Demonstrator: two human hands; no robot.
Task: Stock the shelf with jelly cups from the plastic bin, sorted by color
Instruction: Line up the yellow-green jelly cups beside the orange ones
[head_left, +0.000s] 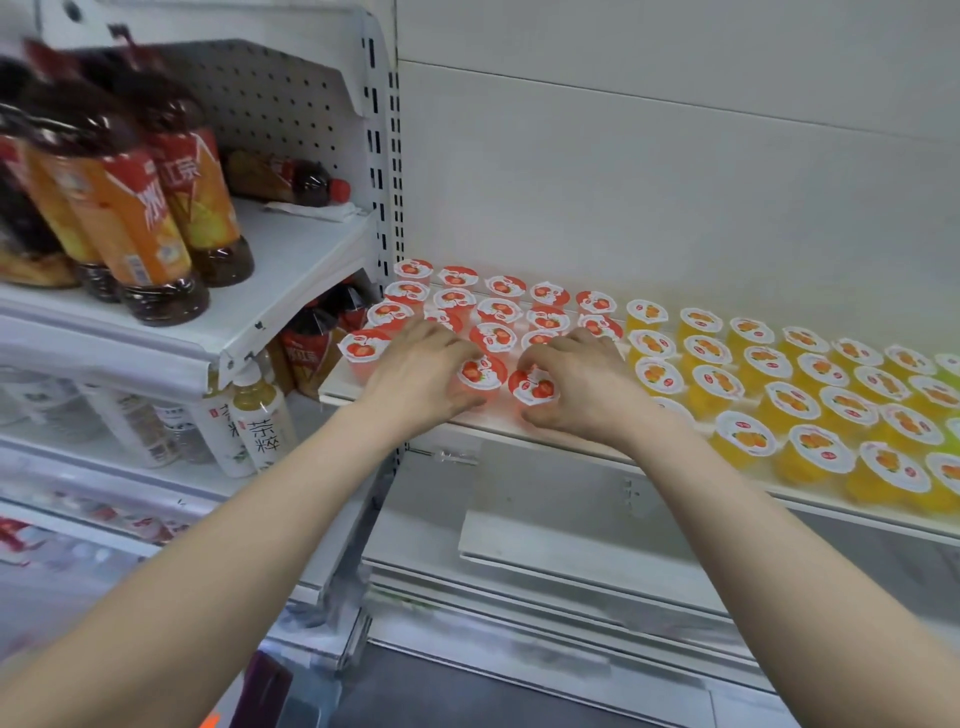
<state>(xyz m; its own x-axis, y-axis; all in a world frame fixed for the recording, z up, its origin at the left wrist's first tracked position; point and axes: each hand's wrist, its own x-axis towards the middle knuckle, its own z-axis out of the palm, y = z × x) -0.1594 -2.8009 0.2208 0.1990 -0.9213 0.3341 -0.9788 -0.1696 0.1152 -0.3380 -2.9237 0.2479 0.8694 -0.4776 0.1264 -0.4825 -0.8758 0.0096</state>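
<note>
We are holding both bare forearms stretched forward and up to the white shelf (340, 383), wrists level with its front edge and palms turned down. Our left hand (421, 374) is curling round a red jelly cup (480, 375) from the left, fingers arching over the far rim and the thumb tucking under the near side. Our right hand (584, 384) is mirroring it, fingers bending over the top of a second red jelly cup (534, 387) and the thumb closing on it from below. The two cups are standing upright, nearly touching each other, at the front edge of the shelf near its left end. Behind them the red jelly cups (498, 301) are sitting in rows that run to the shelf's back left corner. Just beside these, the yellow jelly cups (769, 384) are filling the shelf toward its right end, where a green cup (951, 366) is showing partly. On the neighbouring rack to the left, iced tea bottles (130, 208) are leaning together.
</note>
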